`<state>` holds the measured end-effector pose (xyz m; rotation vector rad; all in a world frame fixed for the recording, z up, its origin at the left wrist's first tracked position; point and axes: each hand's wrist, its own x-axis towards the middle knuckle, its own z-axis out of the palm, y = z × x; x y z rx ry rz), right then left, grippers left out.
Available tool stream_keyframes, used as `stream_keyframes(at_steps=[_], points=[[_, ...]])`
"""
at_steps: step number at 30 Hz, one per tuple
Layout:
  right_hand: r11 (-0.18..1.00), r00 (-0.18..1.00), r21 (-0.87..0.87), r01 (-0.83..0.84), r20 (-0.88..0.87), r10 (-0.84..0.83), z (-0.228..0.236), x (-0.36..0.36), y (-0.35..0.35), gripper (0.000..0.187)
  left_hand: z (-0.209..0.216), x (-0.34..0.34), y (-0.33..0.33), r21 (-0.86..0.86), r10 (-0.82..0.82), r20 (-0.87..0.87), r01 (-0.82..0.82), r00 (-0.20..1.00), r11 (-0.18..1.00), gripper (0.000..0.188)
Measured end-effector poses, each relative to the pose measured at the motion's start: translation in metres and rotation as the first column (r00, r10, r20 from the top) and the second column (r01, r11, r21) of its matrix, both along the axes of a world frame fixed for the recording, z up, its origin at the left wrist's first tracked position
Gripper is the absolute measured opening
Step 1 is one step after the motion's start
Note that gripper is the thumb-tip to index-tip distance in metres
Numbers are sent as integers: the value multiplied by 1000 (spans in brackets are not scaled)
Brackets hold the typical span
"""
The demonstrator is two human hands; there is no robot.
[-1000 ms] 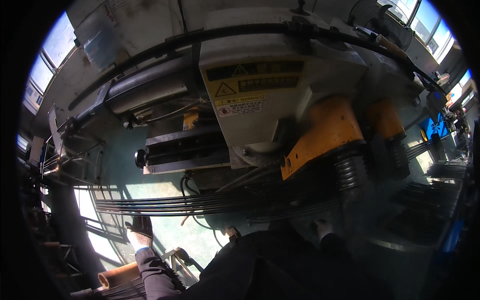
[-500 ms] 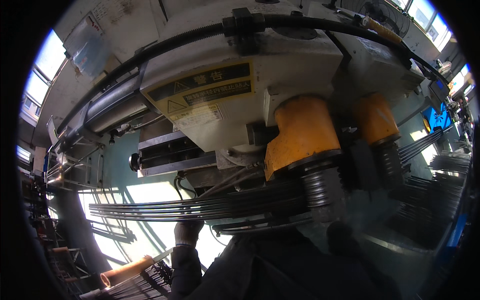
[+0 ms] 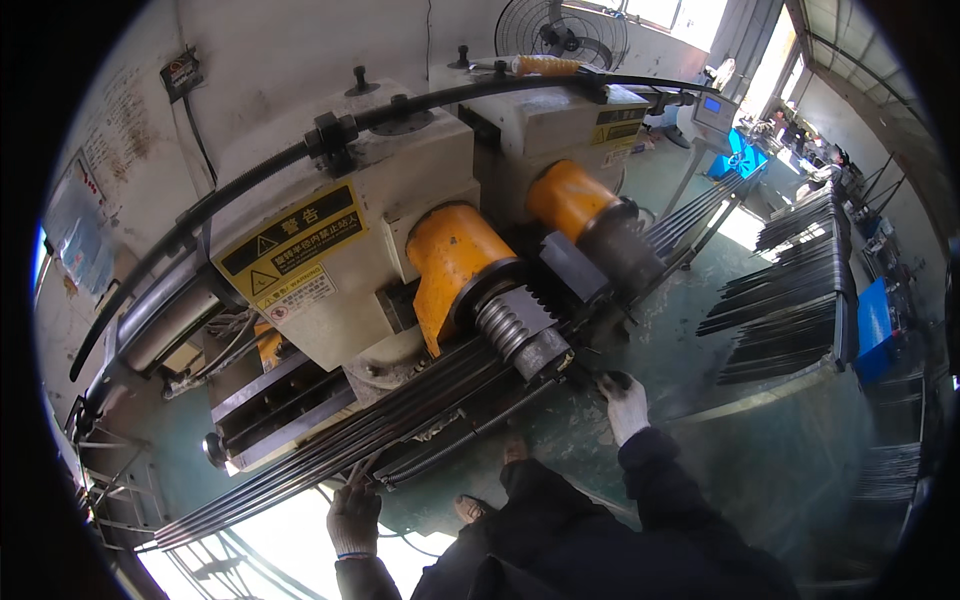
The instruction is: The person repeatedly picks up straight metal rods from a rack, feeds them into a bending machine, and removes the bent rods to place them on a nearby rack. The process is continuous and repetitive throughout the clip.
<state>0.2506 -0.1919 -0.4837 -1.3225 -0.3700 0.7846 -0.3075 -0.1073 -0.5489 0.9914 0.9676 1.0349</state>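
My left hand (image 3: 353, 518), in a knitted glove, is raised just below a bundle of long dark metal rods (image 3: 290, 468). Its fingertips are next to the rods' underside, and whether they grip anything is unclear. The rods run slantwise under a ribbed metal roller head (image 3: 515, 325) on an orange cylindrical housing (image 3: 460, 250). My right hand (image 3: 625, 405), gloved with dark-stained fingers, is just to the right of the roller head's lower end. Its fingers are bent together beside a dark part, and what lies between them is hidden.
A pale machine body (image 3: 350, 290) with yellow-black warning labels fills the middle left. A second orange housing (image 3: 570, 195) stands behind. Dark rods lie stacked on a rack (image 3: 790, 290) to the right. A black hose (image 3: 270, 155) arches over the machine. My shoe (image 3: 472, 508) shows below.
My view has turned, so the machine and rods now lie slantwise and the right side shows more. My right hand, dark and indistinct before, is now plainly visible beside the roller head.
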Motion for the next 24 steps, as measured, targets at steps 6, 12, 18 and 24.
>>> stream_keyframes(at_steps=[6,12,18,24], points=[[973,964,189,132,204,-171,59,-5,60,36,63,-38,16,-153,168,600,-93,783,984,14],[955,983,251,160,-127,-132,71,-8,120,40,70,-112,14,10,265,599,-338,756,941,52],[953,943,237,188,-314,-108,80,3,143,28,153,-60,17,168,535,209,-569,819,805,48],[951,942,256,171,-326,-81,87,16,144,29,262,-11,34,288,665,318,-737,675,611,50]])
